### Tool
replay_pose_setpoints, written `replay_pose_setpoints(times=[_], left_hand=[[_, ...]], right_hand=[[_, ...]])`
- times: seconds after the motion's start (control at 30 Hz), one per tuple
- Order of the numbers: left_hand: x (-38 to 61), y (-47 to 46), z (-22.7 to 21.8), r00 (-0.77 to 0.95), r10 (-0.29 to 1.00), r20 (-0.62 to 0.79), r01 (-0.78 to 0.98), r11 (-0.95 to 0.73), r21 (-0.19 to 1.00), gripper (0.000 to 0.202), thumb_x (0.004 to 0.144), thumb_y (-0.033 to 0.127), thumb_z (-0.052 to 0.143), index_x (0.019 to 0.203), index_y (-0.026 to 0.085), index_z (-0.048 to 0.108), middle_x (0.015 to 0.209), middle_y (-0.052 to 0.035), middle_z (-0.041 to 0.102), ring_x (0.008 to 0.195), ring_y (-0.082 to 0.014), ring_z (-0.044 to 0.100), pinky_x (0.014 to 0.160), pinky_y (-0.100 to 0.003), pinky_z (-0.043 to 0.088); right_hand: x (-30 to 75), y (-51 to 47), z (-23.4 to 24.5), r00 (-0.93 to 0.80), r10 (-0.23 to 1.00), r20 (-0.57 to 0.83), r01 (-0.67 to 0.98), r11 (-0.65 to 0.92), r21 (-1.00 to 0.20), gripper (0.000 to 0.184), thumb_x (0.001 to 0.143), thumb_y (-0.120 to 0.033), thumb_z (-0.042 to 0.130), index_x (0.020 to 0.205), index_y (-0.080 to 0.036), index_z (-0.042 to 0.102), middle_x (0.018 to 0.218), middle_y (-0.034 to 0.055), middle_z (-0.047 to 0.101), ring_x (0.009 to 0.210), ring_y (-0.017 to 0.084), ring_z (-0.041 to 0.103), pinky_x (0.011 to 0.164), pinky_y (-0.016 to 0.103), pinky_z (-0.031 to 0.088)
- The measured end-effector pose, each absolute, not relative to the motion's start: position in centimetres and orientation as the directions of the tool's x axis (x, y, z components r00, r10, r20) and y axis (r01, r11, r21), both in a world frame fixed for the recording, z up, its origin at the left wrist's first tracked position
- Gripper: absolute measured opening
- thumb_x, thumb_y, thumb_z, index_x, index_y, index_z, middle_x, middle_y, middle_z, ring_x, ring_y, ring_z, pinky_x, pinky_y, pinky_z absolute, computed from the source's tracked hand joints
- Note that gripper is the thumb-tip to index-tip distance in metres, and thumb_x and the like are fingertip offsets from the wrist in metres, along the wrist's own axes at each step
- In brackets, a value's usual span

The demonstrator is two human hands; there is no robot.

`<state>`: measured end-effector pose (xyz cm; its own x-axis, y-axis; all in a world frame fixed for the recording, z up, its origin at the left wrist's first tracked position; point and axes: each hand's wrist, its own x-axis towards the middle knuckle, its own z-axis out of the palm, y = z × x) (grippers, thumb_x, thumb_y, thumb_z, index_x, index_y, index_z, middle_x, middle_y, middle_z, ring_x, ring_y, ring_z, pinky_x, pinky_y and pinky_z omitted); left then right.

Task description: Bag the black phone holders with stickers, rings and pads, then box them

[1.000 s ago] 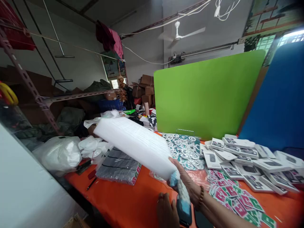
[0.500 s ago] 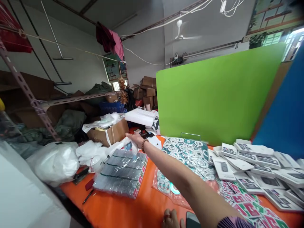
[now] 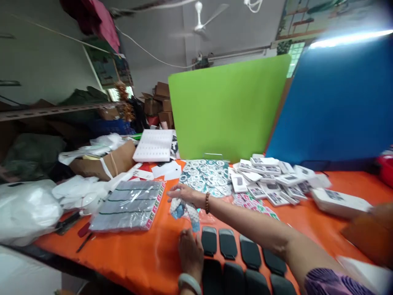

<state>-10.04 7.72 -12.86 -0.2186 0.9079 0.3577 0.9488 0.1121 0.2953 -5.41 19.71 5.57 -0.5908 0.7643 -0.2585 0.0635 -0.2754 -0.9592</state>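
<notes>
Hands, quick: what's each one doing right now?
Left hand: open, flat on the orange table.
Right hand: shut on a crumpled cloth.

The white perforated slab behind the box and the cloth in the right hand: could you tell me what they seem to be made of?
The white slab looks like matte foam sheet, with rows of small holes. The cloth under the right hand seems soft, crumpled fabric, white with blue patches.

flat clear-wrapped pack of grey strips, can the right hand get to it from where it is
Probably yes: the right hand, holding a blue-white cloth, hovers just right of the flat clear-wrapped pack of grey strips, with only bare orange tabletop between.
</notes>
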Motion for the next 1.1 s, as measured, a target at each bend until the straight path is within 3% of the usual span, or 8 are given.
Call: replay_pose_setpoints(times=[0.07, 0.2, 0.3, 0.4, 0.6, 0.8, 1.0, 1.1], left_hand=[[-9.6, 7.8, -11.5, -0.258, 0.913, 0.317, 0.942, 0.165, 0.292, 0.03, 0.089, 0.026, 0.039, 0.1, 0.012, 0.063, 0.098, -0.0165, 0.064, 0.092, -0.0267, 0.061, 0.082, -0.037, 0.047], [-8.9, 7.8, -10.4, -0.27, 0.926, 0.264, 0.938, 0.191, 0.29, 0.034, 0.089, 0.029, 0.04, 0.108, 0.01, 0.06, 0.105, -0.0188, 0.06, 0.098, -0.0289, 0.057, 0.085, -0.039, 0.044], [-8.7, 7.9, -10.3, -0.281, 0.928, 0.246, 0.933, 0.204, 0.296, 0.034, 0.088, 0.029, 0.042, 0.109, 0.01, 0.06, 0.105, -0.0184, 0.06, 0.099, -0.029, 0.057, 0.086, -0.039, 0.044], [-8.8, 8.1, -10.1, -0.289, 0.928, 0.235, 0.928, 0.212, 0.306, 0.035, 0.087, 0.03, 0.043, 0.109, 0.01, 0.061, 0.106, -0.0191, 0.06, 0.099, -0.0297, 0.057, 0.087, -0.04, 0.044], [-8.9, 8.4, -9.4, -0.212, 0.958, 0.195, 0.936, 0.141, 0.324, 0.044, 0.09, 0.041, 0.038, 0.116, 0.013, 0.06, 0.112, -0.0171, 0.063, 0.109, -0.0291, 0.056, 0.094, -0.041, 0.042], [-6.0, 7.6, -9.2, 0.021, 0.99, 0.141, 0.952, -0.063, 0.298, 0.05, 0.085, 0.05, 0.049, 0.126, 0.023, 0.056, 0.131, -0.0102, 0.057, 0.116, -0.0302, 0.052, 0.096, -0.044, 0.042], [-4.1, 6.8, -9.0, 0.173, 0.978, 0.116, 0.947, -0.198, 0.252, 0.053, 0.082, 0.047, 0.056, 0.128, 0.021, 0.056, 0.137, -0.0074, 0.053, 0.124, -0.0281, 0.046, 0.105, -0.038, 0.035], [-3.8, 6.5, -8.7, 0.177, 0.978, 0.113, 0.955, -0.199, 0.222, 0.052, 0.084, 0.046, 0.054, 0.129, 0.02, 0.054, 0.139, -0.0098, 0.051, 0.126, -0.0306, 0.044, 0.103, -0.043, 0.037]], right_hand=[[-0.8, 18.3, 6.6, -0.608, 0.765, -0.212, 0.005, -0.263, -0.965, 0.037, 0.068, -0.043, 0.077, 0.087, -0.018, 0.057, 0.065, -0.0027, 0.063, 0.046, 0.008, 0.048, 0.039, 0.018, 0.037], [9.7, 14.1, 8.1, -0.503, 0.856, -0.116, -0.015, -0.143, -0.99, 0.038, 0.075, -0.048, 0.068, 0.097, -0.018, 0.059, 0.086, 0.0037, 0.071, 0.047, 0.006, 0.046, 0.042, 0.019, 0.037], [17.3, 9.9, 7.3, -0.27, 0.962, -0.047, 0.125, -0.014, -0.992, 0.038, 0.08, -0.051, 0.061, 0.1, -0.019, 0.062, 0.092, 0.006, 0.071, 0.069, 0.014, 0.06, 0.06, 0.025, 0.047], [23.4, 5.3, 4.2, -0.026, 0.999, 0.023, 0.352, 0.031, -0.936, 0.035, 0.081, -0.05, 0.057, 0.096, -0.019, 0.065, 0.096, 0.0067, 0.07, 0.092, 0.021, 0.062, 0.079, 0.032, 0.047], [29.4, -2.8, -5.3, 0.332, 0.939, 0.085, 0.573, -0.129, -0.809, 0.04, 0.078, -0.053, 0.055, 0.096, -0.019, 0.067, 0.102, 0.0098, 0.07, 0.095, 0.027, 0.063, 0.082, 0.039, 0.049], [28.3, -5.8, -10.0, 0.29, 0.922, 0.257, 0.695, -0.019, -0.719, 0.042, 0.081, -0.047, 0.055, 0.113, -0.02, 0.062, 0.114, 0.0112, 0.065, 0.102, 0.026, 0.062, 0.09, 0.042, 0.049], [28.1, -5.8, -9.9, 0.169, 0.943, 0.287, 0.703, 0.088, -0.705, 0.033, 0.087, -0.041, 0.051, 0.107, -0.019, 0.065, 0.11, 0.0105, 0.068, 0.102, 0.025, 0.064, 0.091, 0.04, 0.05], [28.3, -5.8, -10.0, 0.183, 0.942, 0.283, 0.681, 0.086, -0.728, 0.033, 0.087, -0.041, 0.05, 0.105, -0.019, 0.065, 0.109, 0.0101, 0.069, 0.103, 0.025, 0.064, 0.092, 0.04, 0.049]])
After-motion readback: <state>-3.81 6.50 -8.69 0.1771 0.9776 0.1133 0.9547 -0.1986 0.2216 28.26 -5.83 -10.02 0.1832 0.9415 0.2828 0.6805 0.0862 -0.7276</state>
